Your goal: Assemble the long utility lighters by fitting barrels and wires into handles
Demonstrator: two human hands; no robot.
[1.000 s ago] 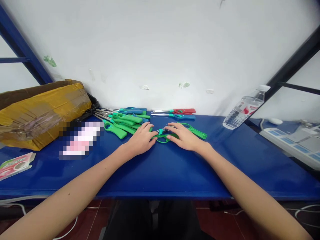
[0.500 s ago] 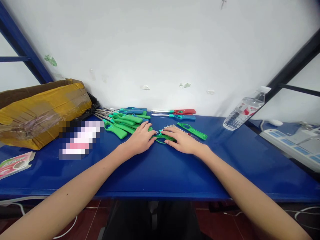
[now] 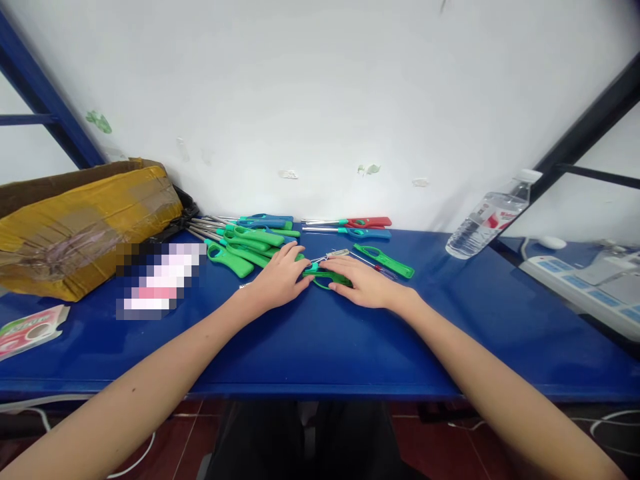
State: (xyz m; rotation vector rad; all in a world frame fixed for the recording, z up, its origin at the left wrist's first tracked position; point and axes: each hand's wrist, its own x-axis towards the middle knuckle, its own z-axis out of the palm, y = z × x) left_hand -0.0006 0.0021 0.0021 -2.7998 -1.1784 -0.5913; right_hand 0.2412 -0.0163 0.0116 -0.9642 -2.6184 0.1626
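Note:
Between my hands, a green lighter handle half [image 3: 325, 275] with a teal part lies on the blue table. My right hand [image 3: 367, 281] is closed on its right side, fingers bent over it. My left hand [image 3: 283, 277] has its fingertips at the handle's left end; a metal tube end shows under that hand's left side. Behind and right of my right hand lie another green handle half [image 3: 384, 261] and a thin clear part. Green-handled lighters [image 3: 253, 238] are heaped behind my left hand. Red [image 3: 369, 222] and blue [image 3: 370, 234] lighters lie near the wall.
A taped cardboard box [image 3: 90, 230] stands at the left on the table [image 3: 310, 353], with a pink-and-white card [image 3: 33, 331] before it. A water bottle [image 3: 493, 215] leans at the right, beside a white power strip [image 3: 590, 293].
The teal part and the handle half have shifted slightly left between my hands. A metal tube end now shows beside my left hand.

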